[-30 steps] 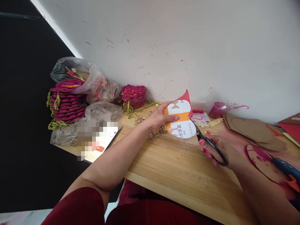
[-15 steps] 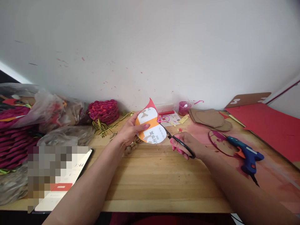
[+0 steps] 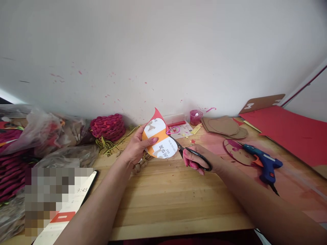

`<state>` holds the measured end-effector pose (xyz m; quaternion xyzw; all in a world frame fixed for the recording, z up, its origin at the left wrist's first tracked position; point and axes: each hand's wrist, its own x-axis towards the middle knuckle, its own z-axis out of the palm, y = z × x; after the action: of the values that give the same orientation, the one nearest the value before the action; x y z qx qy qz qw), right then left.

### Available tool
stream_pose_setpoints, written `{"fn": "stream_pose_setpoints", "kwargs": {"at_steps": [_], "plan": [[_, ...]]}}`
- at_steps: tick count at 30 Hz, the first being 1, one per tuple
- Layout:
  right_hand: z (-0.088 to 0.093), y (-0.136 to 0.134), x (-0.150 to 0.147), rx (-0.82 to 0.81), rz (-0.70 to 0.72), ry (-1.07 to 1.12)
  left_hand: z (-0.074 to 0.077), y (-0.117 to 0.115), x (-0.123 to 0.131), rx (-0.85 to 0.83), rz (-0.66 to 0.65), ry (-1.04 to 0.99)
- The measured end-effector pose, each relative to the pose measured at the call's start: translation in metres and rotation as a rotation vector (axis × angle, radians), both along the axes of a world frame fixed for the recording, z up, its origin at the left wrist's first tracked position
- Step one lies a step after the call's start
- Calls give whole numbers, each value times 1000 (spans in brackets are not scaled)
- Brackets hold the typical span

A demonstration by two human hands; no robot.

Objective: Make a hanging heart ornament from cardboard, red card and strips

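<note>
My left hand (image 3: 139, 144) grips a heart-shaped paper piece (image 3: 163, 148), thumb on its face. White and orange with printed characters, the piece has a red strip (image 3: 157, 114) sticking up along its top edge. My right hand (image 3: 195, 158) is closed around the black handles of a pair of scissors (image 3: 200, 158). The blades reach to the notch on the heart's right side, where they meet the paper. How far the blades are parted is hard to make out. Beneath the left hand, small brownish pieces (image 3: 139, 166) lie partly hidden on the wooden table (image 3: 158, 200).
A blue glue gun (image 3: 267, 166) lies at right on a stained round piece, with brown cardboard shapes (image 3: 222, 127) and red sheets (image 3: 288, 131) behind. A pink cup (image 3: 196, 117) stands by the wall. Woven magenta bundles (image 3: 107, 126), plastic bags (image 3: 51, 131) and a lit screen (image 3: 68, 207) are at left.
The whole view has shifted slightly, so the table objects sit a little further left. Both hands keep their holds; the scissors remain at the heart's right edge. The screen's clock reading has advanced.
</note>
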<state>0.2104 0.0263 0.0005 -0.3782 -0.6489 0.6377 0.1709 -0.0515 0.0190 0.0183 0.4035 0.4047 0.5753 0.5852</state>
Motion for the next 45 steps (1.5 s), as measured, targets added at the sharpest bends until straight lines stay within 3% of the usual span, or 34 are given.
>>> {"fn": "stream_pose_setpoints", "kwargs": {"at_steps": [7,24,31,36,42,45], "plan": [[0,-3,0,-31,51,84,1,-1,0,7,-11,26],[5,-5,-3,-37,-36,7,1,-1,0,2,-20,57],[3,-4,-4,50,-65,-83,1,-1,0,-28,-49,39],[1,-4,-7,-30,-87,-94,0,-1,0,-26,-40,28],[5,4,4,9,-120,-132,-2,2,-2,-2,47,45],[7,12,12,92,-236,-189,-3,5,-3,38,131,39]]}}
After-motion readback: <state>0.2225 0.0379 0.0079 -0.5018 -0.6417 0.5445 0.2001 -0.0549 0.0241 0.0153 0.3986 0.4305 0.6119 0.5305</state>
